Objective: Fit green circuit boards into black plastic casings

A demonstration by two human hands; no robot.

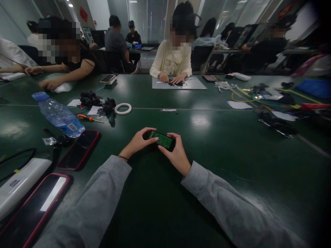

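Note:
Held sideways above the green table is a phone [163, 141] with a dark edge and a green face dotted with small light marks. My left hand [139, 141] grips its left end, thumb over the face. At the opposite end, my right hand [178, 151] is closed around the edge, its thumb near the lower side. Most of both hands' other fingers are hidden behind the phone.
Left on the green table [144, 213] are a water bottle [59, 115], two red-cased phones [79, 150], a white case [23, 187], an orange screwdriver [89, 118], a tape roll [123, 109] and black cable bundles [90, 99]. Opposite, a person works on a grey board [196, 83]. Cables [276, 120] lie right.

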